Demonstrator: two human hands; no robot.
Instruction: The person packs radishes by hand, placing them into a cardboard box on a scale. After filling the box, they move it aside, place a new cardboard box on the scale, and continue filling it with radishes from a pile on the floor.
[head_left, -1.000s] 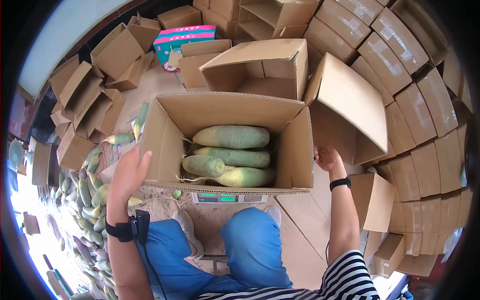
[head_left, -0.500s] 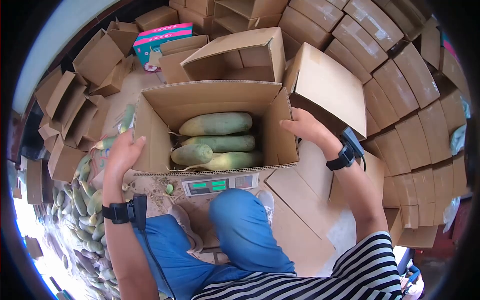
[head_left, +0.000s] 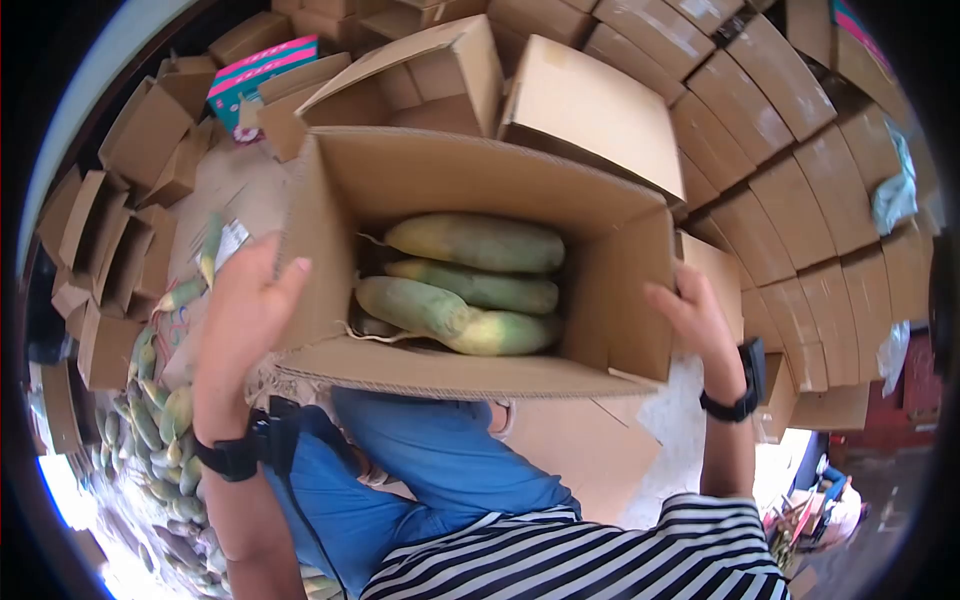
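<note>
Between my hands is an open cardboard box (head_left: 470, 378), tilted toward me and held up before my legs. Several green radishes (head_left: 475, 242) lie inside it, pale toward one end, one resting partly across another. My left hand (head_left: 245, 305) grips the box's left wall, thumb on the near side and the fingers hidden behind. On the opposite wall my right hand (head_left: 698, 315) has its thumb over the top edge, with its other fingers mostly out of sight outside the box.
A heap of radishes (head_left: 165, 440) lies on the floor at the left. Stacked closed cartons (head_left: 790, 215) line the right. Open empty boxes (head_left: 410, 85) and a pink-and-teal carton (head_left: 262, 80) stand beyond. Another person (head_left: 840, 510) is far off at lower right.
The box has come up closer to me and swung to the right, both hands still on it. The scale seen below it earlier is now out of sight. My view has turned.
</note>
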